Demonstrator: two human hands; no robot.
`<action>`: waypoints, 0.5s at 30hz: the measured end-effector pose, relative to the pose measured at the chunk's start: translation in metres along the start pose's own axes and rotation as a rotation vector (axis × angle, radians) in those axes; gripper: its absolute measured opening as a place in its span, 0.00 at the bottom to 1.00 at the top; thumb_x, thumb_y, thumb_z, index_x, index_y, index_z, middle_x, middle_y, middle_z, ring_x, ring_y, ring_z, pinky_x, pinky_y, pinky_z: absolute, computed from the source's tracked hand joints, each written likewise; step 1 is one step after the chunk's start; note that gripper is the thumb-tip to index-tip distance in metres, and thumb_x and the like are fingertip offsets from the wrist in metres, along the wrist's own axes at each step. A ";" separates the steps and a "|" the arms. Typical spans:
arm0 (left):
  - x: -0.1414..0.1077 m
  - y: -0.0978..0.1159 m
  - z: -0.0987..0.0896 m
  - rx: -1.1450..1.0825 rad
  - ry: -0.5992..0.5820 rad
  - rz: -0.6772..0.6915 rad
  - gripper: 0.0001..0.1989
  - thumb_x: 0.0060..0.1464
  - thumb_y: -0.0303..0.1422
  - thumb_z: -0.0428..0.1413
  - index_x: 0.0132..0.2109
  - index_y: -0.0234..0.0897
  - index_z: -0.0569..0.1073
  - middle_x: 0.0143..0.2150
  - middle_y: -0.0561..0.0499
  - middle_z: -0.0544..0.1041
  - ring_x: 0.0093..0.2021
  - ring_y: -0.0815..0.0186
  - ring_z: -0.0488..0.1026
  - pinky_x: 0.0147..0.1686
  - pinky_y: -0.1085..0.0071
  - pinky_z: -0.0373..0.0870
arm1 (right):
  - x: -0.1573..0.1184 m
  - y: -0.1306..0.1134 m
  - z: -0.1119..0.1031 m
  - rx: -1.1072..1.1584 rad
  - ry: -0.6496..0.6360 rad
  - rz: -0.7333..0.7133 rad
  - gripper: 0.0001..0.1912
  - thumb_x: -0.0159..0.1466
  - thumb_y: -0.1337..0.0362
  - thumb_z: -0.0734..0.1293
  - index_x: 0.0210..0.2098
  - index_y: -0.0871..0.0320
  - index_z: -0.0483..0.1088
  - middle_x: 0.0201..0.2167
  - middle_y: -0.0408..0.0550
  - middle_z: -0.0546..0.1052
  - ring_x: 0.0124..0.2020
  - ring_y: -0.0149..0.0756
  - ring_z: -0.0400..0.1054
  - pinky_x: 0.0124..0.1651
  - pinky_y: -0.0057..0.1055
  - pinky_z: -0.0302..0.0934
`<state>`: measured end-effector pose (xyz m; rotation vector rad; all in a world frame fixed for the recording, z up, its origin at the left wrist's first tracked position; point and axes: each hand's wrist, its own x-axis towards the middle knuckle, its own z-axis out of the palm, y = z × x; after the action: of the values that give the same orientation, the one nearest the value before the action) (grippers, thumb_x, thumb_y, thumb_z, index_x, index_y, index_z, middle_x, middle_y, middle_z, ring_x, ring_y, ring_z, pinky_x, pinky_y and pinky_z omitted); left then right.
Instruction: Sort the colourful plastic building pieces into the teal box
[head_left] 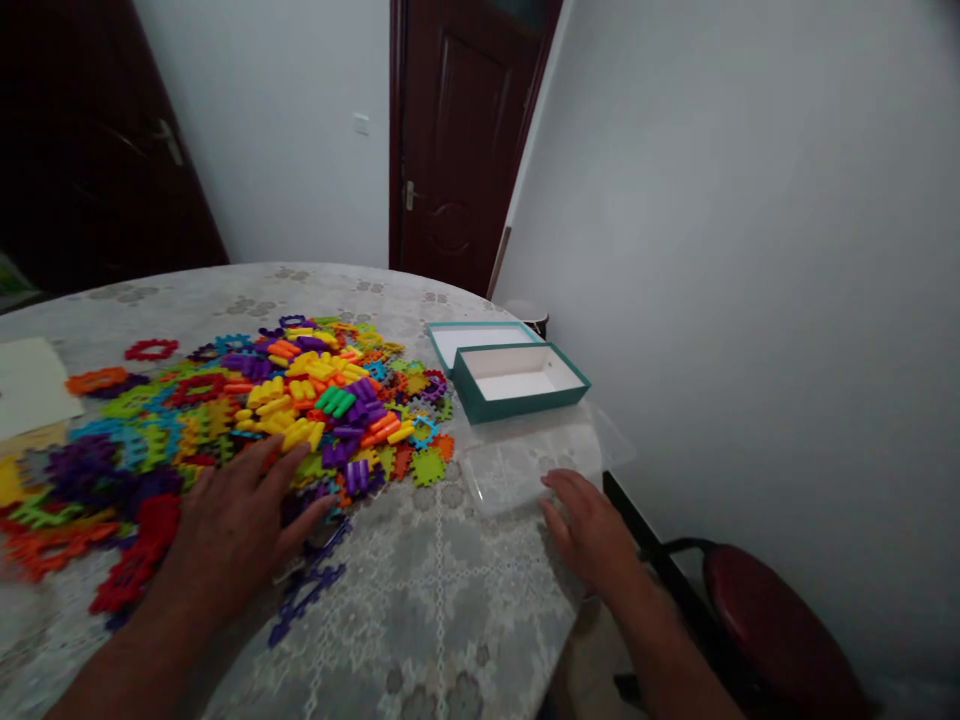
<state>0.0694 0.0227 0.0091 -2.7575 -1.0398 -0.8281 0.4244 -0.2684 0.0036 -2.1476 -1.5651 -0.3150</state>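
My left hand reaches over a big pile of plastic building pieces, fingers spread, their tips at the yellow tube-shaped pieces. No piece shows in its grip. Purple toothed strips lie beside its thumb. Over by the table's right edge, my right hand has its fingers stretched out and slightly bent. Its fingertips are at the side of a clear plastic bag or sheet lying flat; whether they touch it I cannot tell.
Beyond the plastic stands a teal box with its lid folded back. A patterned cloth covers the round table. Pale card lies at the left. A dark red stool stands right of the table, near the wall.
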 end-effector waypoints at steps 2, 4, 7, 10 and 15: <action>0.001 0.000 -0.001 0.007 0.014 0.011 0.26 0.66 0.50 0.51 0.64 0.42 0.72 0.63 0.35 0.75 0.61 0.33 0.73 0.55 0.38 0.73 | 0.006 -0.001 0.005 0.017 -0.026 0.018 0.15 0.73 0.64 0.65 0.56 0.53 0.75 0.57 0.57 0.79 0.59 0.51 0.75 0.63 0.52 0.72; 0.002 0.001 -0.002 0.023 0.021 0.017 0.26 0.66 0.50 0.51 0.63 0.40 0.72 0.62 0.32 0.75 0.60 0.32 0.74 0.55 0.37 0.73 | 0.009 -0.002 0.012 0.025 -0.015 0.041 0.15 0.71 0.66 0.65 0.55 0.54 0.76 0.57 0.58 0.78 0.59 0.52 0.74 0.63 0.53 0.71; 0.000 -0.001 -0.001 0.038 0.028 0.036 0.26 0.68 0.49 0.51 0.64 0.38 0.71 0.62 0.30 0.75 0.61 0.32 0.73 0.56 0.36 0.72 | 0.009 -0.001 0.021 0.013 0.014 0.077 0.14 0.71 0.66 0.65 0.53 0.54 0.76 0.56 0.58 0.79 0.58 0.53 0.75 0.62 0.53 0.72; -0.001 -0.002 0.001 0.019 0.049 0.033 0.26 0.68 0.48 0.53 0.66 0.41 0.69 0.65 0.33 0.73 0.65 0.36 0.71 0.62 0.39 0.69 | 0.005 -0.001 0.027 -0.002 0.048 0.102 0.13 0.73 0.64 0.64 0.55 0.53 0.75 0.60 0.59 0.77 0.59 0.53 0.75 0.61 0.53 0.73; -0.004 0.010 -0.015 -0.018 0.118 0.017 0.25 0.66 0.41 0.58 0.67 0.41 0.70 0.68 0.34 0.71 0.67 0.41 0.70 0.66 0.41 0.68 | -0.012 -0.021 0.029 0.041 0.190 0.066 0.22 0.75 0.59 0.62 0.67 0.54 0.65 0.72 0.62 0.65 0.71 0.58 0.64 0.62 0.55 0.72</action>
<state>0.0666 0.0088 0.0215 -2.6900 -0.9913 -0.9892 0.3987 -0.2590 -0.0219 -2.0670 -1.3803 -0.4475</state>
